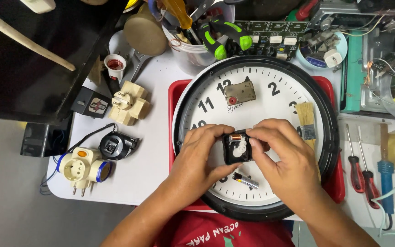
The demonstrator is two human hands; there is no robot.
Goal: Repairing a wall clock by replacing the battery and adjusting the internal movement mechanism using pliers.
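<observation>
- Head view, straight down onto a crowded white worktable (152, 160).
- Round wall clock (256, 137) with black rim and white face, flat on a red tray (177, 93), filling the middle.
- Small black clock mechanism (237, 147), casing open, white gears and a copper coil showing, held just above the centre of the clock face.
- Left hand (197, 158) on the mechanism's left edge: fingers curled and close together, thumb pressing from below, gripping the casing.
- Right hand (282, 158) on its right edge: fingers close together, fingertips (252, 135) laid over the top corner, pinching the casing against the thumb.
- Both hands touching the mechanism, nearly meeting over it.
- Small metal plate (239, 92) with a red dot, lying on the face near the top numerals.
- Black battery (245, 181) lying on the lower face, just below the hands.
- Paintbrush (306, 122) with pale bristles resting on the right side of the face, beside the right hand.
- Cream plug adapter (129, 103) and a black-and-cream adapter (84, 167) on the table, well left of the tray.
- White tub (193, 50) crammed with tools behind the clock; green-handled pliers (222, 34) sticking out.
- Two red-handled screwdrivers (361, 171) at the far right, apart from the clock.
</observation>
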